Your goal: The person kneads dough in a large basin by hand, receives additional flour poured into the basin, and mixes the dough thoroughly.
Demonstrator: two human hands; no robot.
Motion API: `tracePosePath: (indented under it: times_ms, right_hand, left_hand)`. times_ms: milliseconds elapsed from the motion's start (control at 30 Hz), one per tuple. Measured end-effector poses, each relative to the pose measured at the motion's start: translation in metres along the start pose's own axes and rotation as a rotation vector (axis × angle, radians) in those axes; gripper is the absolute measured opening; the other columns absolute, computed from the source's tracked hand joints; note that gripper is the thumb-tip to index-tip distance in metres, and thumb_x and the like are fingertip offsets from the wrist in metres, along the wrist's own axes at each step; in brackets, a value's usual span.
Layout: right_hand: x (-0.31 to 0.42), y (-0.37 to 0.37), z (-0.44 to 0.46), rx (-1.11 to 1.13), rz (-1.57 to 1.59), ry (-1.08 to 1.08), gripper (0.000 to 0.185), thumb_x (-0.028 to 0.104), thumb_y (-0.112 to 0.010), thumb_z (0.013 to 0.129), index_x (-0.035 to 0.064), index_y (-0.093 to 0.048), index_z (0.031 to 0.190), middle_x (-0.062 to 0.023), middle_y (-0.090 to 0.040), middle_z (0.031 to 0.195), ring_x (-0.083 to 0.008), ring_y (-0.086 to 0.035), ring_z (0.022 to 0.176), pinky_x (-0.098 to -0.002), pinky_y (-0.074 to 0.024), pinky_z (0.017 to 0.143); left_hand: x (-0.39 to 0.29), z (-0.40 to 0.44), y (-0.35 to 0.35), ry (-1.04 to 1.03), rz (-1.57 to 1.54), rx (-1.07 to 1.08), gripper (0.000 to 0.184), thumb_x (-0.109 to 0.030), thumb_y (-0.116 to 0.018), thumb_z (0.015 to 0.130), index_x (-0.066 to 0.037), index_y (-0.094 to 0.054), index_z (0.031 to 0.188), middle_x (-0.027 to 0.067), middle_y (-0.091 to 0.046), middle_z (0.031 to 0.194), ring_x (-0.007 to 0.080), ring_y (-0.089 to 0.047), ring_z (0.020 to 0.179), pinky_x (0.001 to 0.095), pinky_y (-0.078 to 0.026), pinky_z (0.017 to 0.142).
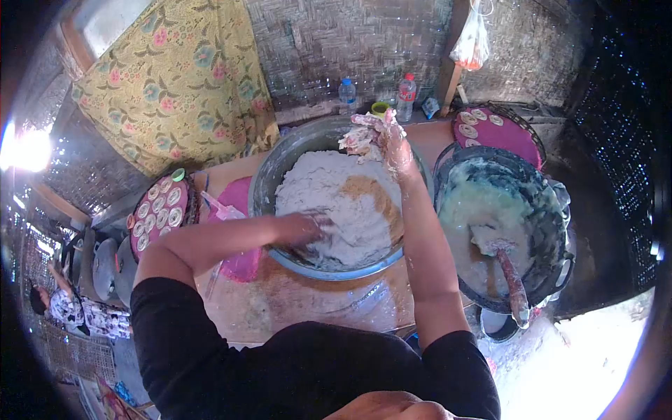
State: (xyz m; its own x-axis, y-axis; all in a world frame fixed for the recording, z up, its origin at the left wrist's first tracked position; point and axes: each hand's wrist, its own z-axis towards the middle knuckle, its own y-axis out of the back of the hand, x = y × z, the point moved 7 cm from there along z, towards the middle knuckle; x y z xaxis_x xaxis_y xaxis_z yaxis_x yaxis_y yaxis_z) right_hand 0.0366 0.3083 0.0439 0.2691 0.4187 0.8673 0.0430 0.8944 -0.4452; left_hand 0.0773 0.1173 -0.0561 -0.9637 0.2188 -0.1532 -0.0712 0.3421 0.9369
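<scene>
Through the head camera I see hand-mixing in hand, as I judge it: a pale, floury mass (315, 178) lies in the large basin (329, 274) on the table (280, 304), with a brown patch (360, 186) on it that looks unblended. The left hand (304, 229) is down at the mass, blurred at the fingers — I cannot tell whether they are clenched or released. The right hand (399, 148) is raised over the basin's far rim, fingers thickly coated; sticky clumps (361, 138) cling there, and I can't make out whether it grips them or they merely stick.

From here, I judge the next move calls for keeping those clumps above the basin, and for low, slow strokes that don't push loose powder over the rim. Just beside the basin, on the right, sits a dark tub (455, 203) of pale, wet mixture with a stirring tool (513, 280) standing in it — worth elbow clearance.
</scene>
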Motion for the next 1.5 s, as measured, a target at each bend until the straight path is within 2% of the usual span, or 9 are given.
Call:
tracePosePath:
  times_ms: [67, 633, 800, 867, 967, 1133, 1233, 1433, 1500]
  right_hand:
    - [0.001, -0.008, -0.006, 0.046, -0.071, -0.028, 0.069, 0.060, -0.027, 0.085, 0.0016, -0.051, 0.114, -0.0113, -0.060, 0.093, -0.0199, -0.058, 0.082, -0.0299, -0.0471, 0.067]
    - [-0.074, 0.020, 0.017, 0.080, -0.798, -0.141, 0.083, 0.067, -0.017, 0.081, 0.0016, -0.036, 0.127, -0.0139, -0.040, 0.129, -0.0249, -0.040, 0.116, -0.0357, -0.0256, 0.099]
    - [-0.114, 0.034, 0.040, 0.223, -0.190, -0.262, 0.080, 0.066, -0.027, 0.080, 0.0058, -0.026, 0.133, -0.0117, -0.037, 0.131, -0.0257, -0.043, 0.113, -0.0350, -0.0327, 0.095]
    - [-0.079, 0.010, 0.021, 0.227, -0.041, -0.190, 0.076, 0.064, -0.031, 0.080, 0.0126, -0.019, 0.135, -0.0126, -0.034, 0.132, -0.0278, -0.042, 0.114, -0.0410, -0.0348, 0.093]
    - [-0.051, -0.012, 0.019, 0.232, 0.475, -0.226, 0.074, 0.061, -0.038, 0.080, 0.0156, -0.020, 0.135, -0.0150, -0.029, 0.136, -0.0332, -0.033, 0.121, -0.0518, -0.0320, 0.094]
    - [0.025, -0.062, -0.017, 0.257, 0.865, -0.064, 0.080, 0.062, -0.042, 0.076, 0.0060, -0.027, 0.131, -0.0172, -0.025, 0.137, -0.0339, -0.027, 0.125, -0.0533, -0.0223, 0.100]
    - [0.015, -0.064, -0.017, 0.299, 0.761, -0.128, 0.080, 0.063, -0.041, 0.076, 0.0079, -0.026, 0.132, -0.0174, -0.027, 0.136, -0.0340, -0.029, 0.124, -0.0520, -0.0246, 0.099]
    - [-0.017, -0.034, -0.002, 0.173, 0.527, -0.228, 0.080, 0.066, -0.035, 0.077, 0.0078, -0.027, 0.132, -0.0166, -0.038, 0.129, -0.0307, -0.042, 0.113, -0.0417, -0.0351, 0.094]
    - [-0.026, -0.020, 0.004, 0.148, 0.473, -0.235, 0.080, 0.066, -0.033, 0.079, 0.0058, -0.028, 0.132, -0.0166, -0.040, 0.127, -0.0299, -0.043, 0.112, -0.0410, -0.0352, 0.094]
  left_hand:
    - [0.019, -0.014, 0.002, 0.163, 0.199, 0.034, 0.056, -0.028, -0.058, 0.073, -0.025, -0.037, 0.126, 0.0138, -0.024, 0.136, 0.0363, -0.028, 0.123, 0.0511, -0.029, 0.097]
    - [0.093, 0.021, -0.072, 0.728, -0.147, 0.155, 0.061, -0.017, -0.056, 0.073, -0.026, -0.032, 0.129, 0.0142, -0.026, 0.135, 0.0361, -0.040, 0.113, 0.0523, -0.038, 0.087]
    - [0.092, -0.008, -0.077, 0.777, -0.280, 0.082, 0.060, -0.016, -0.056, 0.073, -0.025, -0.034, 0.129, 0.0147, -0.035, 0.131, 0.0337, -0.048, 0.106, 0.0501, -0.042, 0.083]
    - [0.037, -0.020, -0.010, 0.490, -0.271, -0.156, 0.063, -0.021, -0.066, 0.063, -0.015, -0.045, 0.122, 0.0182, -0.057, 0.103, 0.0327, -0.057, 0.089, 0.0401, -0.045, 0.075]
    - [0.046, -0.026, 0.011, 0.614, -0.603, -0.303, 0.063, -0.026, -0.066, 0.066, -0.011, -0.044, 0.123, 0.0173, -0.056, 0.106, 0.0294, -0.055, 0.095, 0.0366, -0.044, 0.080]
    - [0.057, -0.032, 0.109, 0.431, -1.028, -1.241, 0.059, -0.041, -0.059, 0.076, -0.011, -0.043, 0.124, 0.0156, -0.058, 0.103, 0.0210, -0.054, 0.097, 0.0320, -0.041, 0.083]
    - [0.068, -0.016, 0.129, 0.604, -1.149, -1.066, 0.057, -0.033, -0.062, 0.076, -0.002, -0.044, 0.121, 0.0111, -0.058, 0.101, 0.0165, -0.053, 0.094, 0.0277, -0.042, 0.080]
    - [0.135, -0.005, 0.090, 0.155, -1.302, -1.494, 0.029, -0.011, -0.063, 0.075, -0.003, -0.058, 0.102, 0.0039, -0.060, 0.091, 0.0122, -0.054, 0.080, 0.0261, -0.044, 0.073]
    - [0.164, -0.016, 0.076, 0.527, -1.055, -1.261, 0.032, -0.014, -0.061, 0.077, -0.004, -0.055, 0.107, 0.0030, -0.060, 0.095, 0.0100, -0.054, 0.083, 0.0255, -0.045, 0.073]
